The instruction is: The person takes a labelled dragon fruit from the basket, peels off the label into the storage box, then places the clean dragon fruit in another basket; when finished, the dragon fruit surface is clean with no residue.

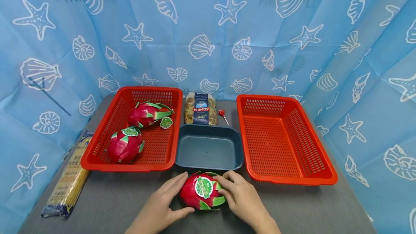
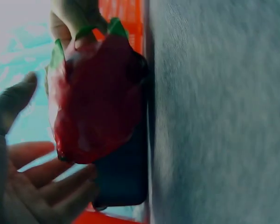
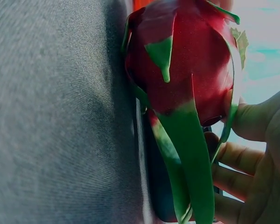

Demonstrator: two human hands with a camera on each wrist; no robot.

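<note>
A red dragon fruit (image 1: 196, 195) with green leaf tips and a round green label lies on its side near the front of the table. At its left end is my left hand (image 1: 164, 201); in the left wrist view that hand's (image 2: 46, 177) thumb stands apart and its loosely bent fingers reach the end of the fruit (image 2: 98, 102). My right hand (image 1: 242, 198) holds the leafy end. Up close, the right hand (image 3: 252, 154) has its thumb against the fruit (image 3: 196, 60) and its fingers behind the long leaves. The fruit's underside is hidden.
Behind the fruit stands a dark blue tray (image 1: 208, 166). A red basket (image 1: 130, 168) holding two dragon fruits (image 1: 125, 147) is left, another red basket (image 1: 292, 180) right. Behind the tray are a pasta bag (image 1: 200, 109) and a lollipop (image 1: 222, 113); a long noodle pack (image 1: 69, 180) lies far left.
</note>
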